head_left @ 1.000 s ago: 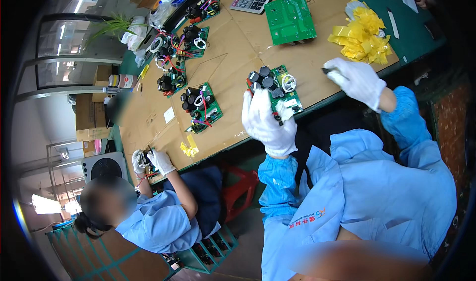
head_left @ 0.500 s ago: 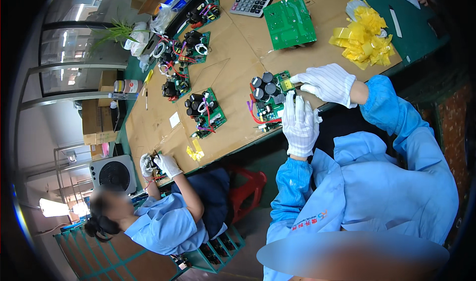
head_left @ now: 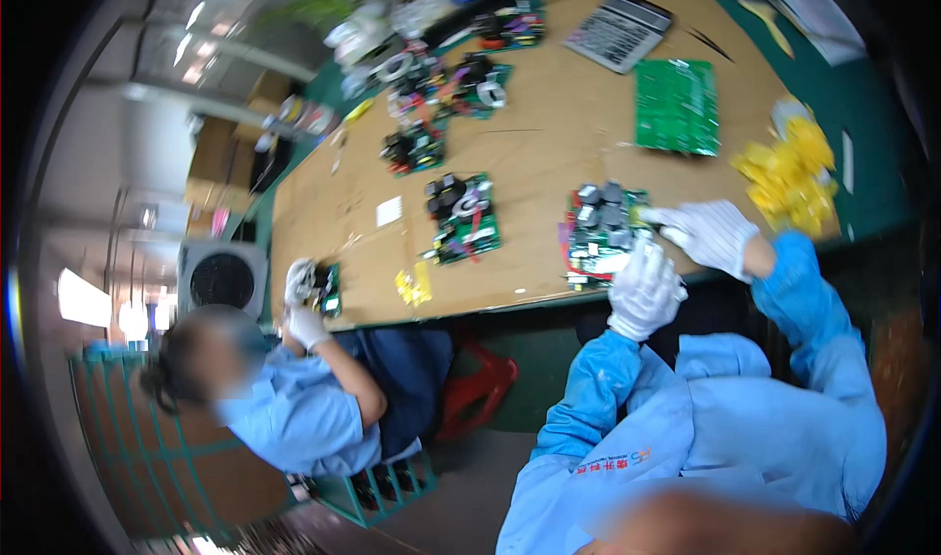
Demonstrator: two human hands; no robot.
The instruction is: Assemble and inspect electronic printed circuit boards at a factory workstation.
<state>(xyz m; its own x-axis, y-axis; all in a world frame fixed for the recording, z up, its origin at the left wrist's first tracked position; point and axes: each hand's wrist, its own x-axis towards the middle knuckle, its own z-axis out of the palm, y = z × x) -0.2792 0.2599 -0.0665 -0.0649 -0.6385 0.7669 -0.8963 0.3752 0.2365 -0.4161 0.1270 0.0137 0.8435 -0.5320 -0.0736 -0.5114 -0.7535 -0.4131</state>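
A green circuit board point(head_left: 588, 251) carrying several black capacitors and a red wire lies on the brown sheet near the table edge. My left hand point(head_left: 649, 290), in a white striped glove, grips the board's near right corner with its fingers bent. On the right side, my right hand point(head_left: 714, 237), gloved alike, reaches to the board's edge with thumb and fingers at a small yellow part. Motion blur and the fingers hide the exact contact. Further left lies another populated board point(head_left: 466, 217) with a white cable loop.
A bare green board point(head_left: 676, 109), a calculator point(head_left: 618, 31) and tweezers point(head_left: 708, 43) lie beyond my hands. Yellow tape pieces point(head_left: 789, 178) are heaped at right. More boards point(head_left: 412, 148) stand at far left. A co-worker point(head_left: 304, 398) handles a board at left, beside a red stool point(head_left: 478, 390).
The whole view has swung, so the table sits further right and lower. My left hand's fingers look more bent than before. Both hands stay at the same board.
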